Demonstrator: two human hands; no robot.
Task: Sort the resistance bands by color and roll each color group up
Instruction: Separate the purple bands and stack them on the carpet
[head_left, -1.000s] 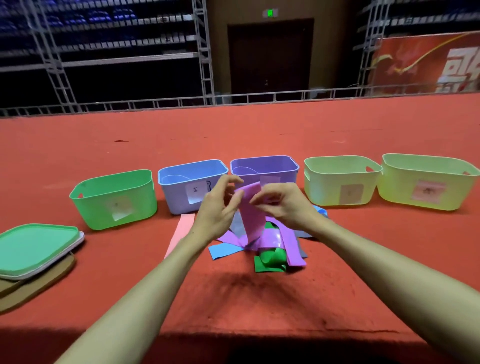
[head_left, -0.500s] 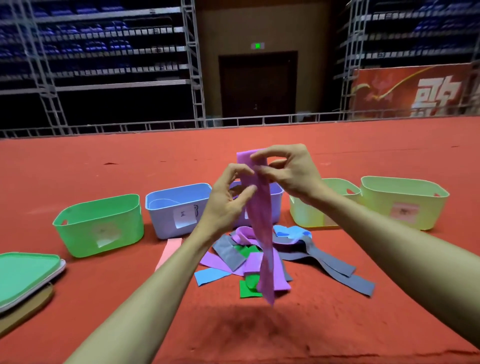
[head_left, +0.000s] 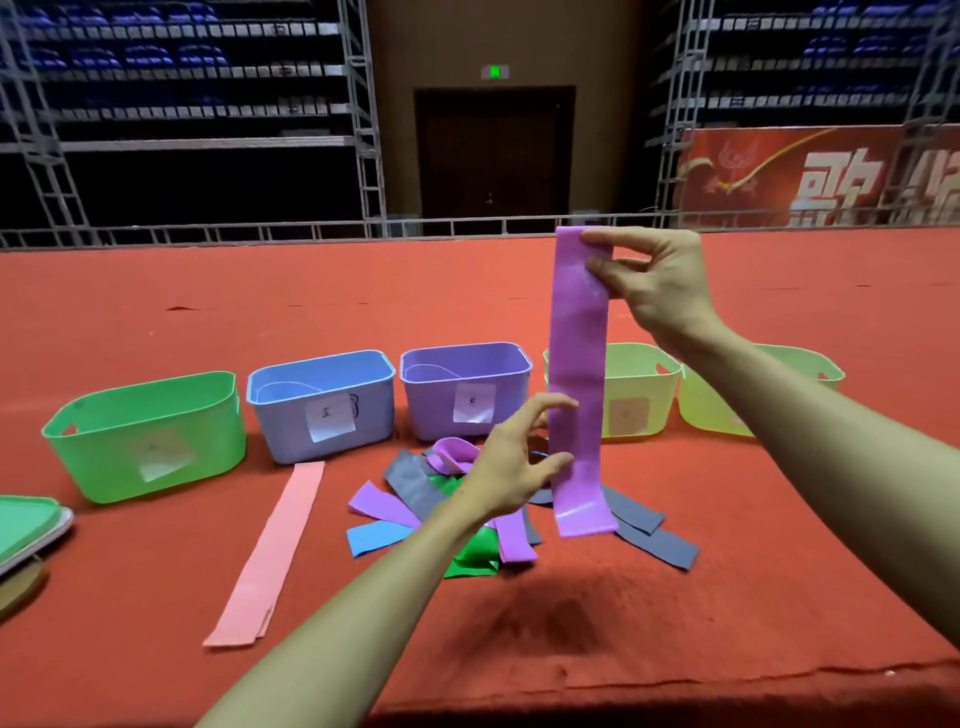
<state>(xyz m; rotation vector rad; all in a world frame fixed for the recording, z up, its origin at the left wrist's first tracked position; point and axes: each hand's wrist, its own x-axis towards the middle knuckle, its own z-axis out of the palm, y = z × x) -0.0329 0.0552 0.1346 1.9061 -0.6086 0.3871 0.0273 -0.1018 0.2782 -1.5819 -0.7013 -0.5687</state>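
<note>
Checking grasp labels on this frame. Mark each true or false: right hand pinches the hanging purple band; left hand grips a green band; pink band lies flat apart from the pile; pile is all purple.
1. The right hand pinches the top end of the purple band, which hangs straight down. True.
2. The left hand grips a green band. False: it is open beside the hanging purple band and holds nothing.
3. The pink band lies flat on the red carpet, apart from the pile. True.
4. The pile is all purple. False: it also has grey, blue and green bands.
</note>
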